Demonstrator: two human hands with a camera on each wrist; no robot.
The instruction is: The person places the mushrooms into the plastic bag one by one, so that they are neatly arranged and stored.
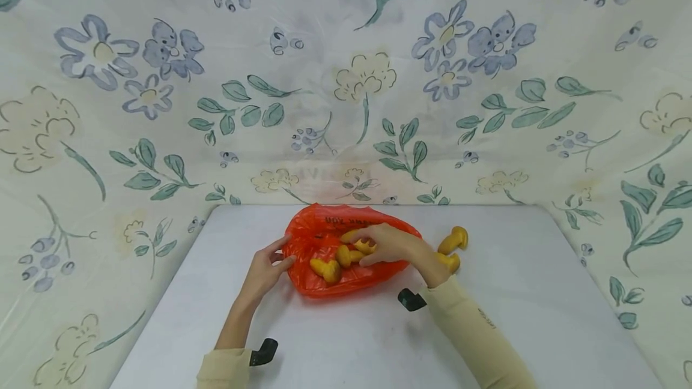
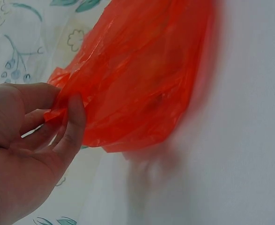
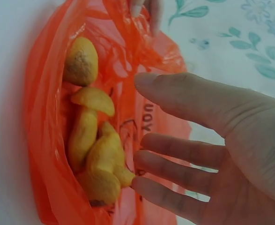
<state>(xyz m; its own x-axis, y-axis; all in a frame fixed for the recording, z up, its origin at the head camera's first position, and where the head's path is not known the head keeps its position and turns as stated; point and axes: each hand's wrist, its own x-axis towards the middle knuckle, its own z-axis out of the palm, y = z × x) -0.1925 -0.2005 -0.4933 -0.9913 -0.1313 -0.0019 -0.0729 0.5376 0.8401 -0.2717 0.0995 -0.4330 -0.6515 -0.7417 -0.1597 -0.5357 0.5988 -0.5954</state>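
A red plastic bag (image 1: 313, 286) lies on its side on the white table with its mouth spread wide. Several yellow mushrooms (image 1: 328, 271) rest inside it; in the right wrist view, mushrooms (image 3: 83, 133) lie in a row along the near wall. My left hand (image 1: 267, 268) pinches the bag's left edge between thumb and fingers, as the left wrist view shows. Over the bag's right part is my right hand (image 1: 388, 244), its fingers extended and spread beside the mushrooms, with nothing held. One fingertip appears to touch a mushroom.
Two more yellow mushrooms, one behind (image 1: 453, 240) and one in front (image 1: 450, 262), lie on the table (image 1: 519, 293) right of the bag. Behind the table hangs a flowered sheet (image 1: 346, 125). A black wrist mount (image 1: 265, 352) juts from the left sleeve.
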